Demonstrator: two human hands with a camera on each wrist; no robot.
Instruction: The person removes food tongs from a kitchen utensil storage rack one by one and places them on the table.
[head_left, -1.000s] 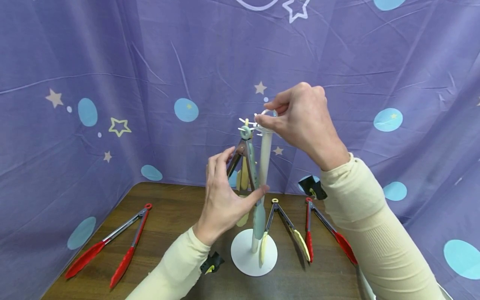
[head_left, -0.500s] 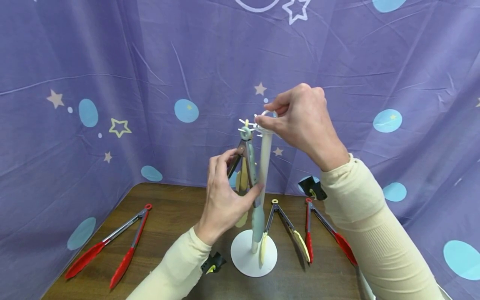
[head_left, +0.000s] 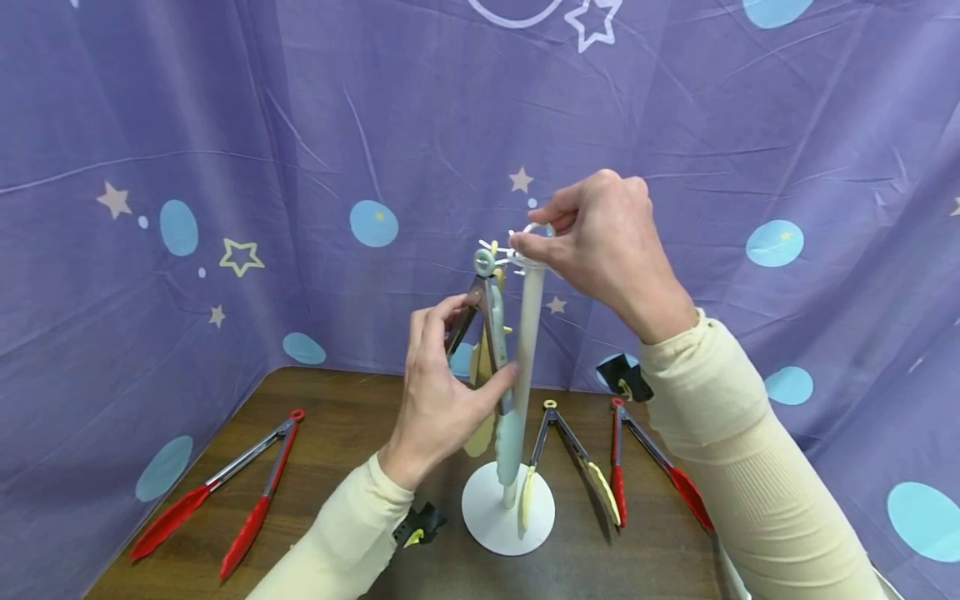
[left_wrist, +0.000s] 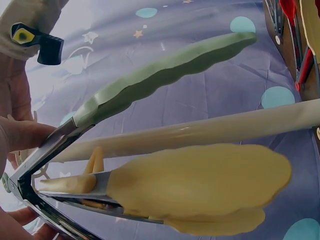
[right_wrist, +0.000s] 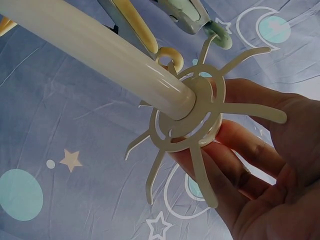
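My left hand [head_left: 438,392] grips a pair of green tongs [head_left: 504,442] by its metal arms, heads downward and arms spread. The tongs' ring [head_left: 484,262] is at the outer end of a hook on a white rack [head_left: 531,325]; whether the hook passes through it I cannot tell. Behind hangs a pair of yellow tongs [left_wrist: 200,185], its ring [right_wrist: 170,60] at another hook in the right wrist view. With thumb and fingers, my right hand [head_left: 600,242] holds the top of the rack, by the small loop above the hooks [right_wrist: 250,111].
On the wooden table [head_left: 360,517] lie red tongs [head_left: 258,483] at left, smaller yellow tongs [head_left: 573,450] partly over the rack's round base [head_left: 495,525], and more red tongs [head_left: 660,458] at right. A purple curtain [head_left: 420,125] encloses the back and sides.
My left hand and the green tongs have shifted slightly left, their ring moving outward along the hook's end. My right hand stays at the rack's top.
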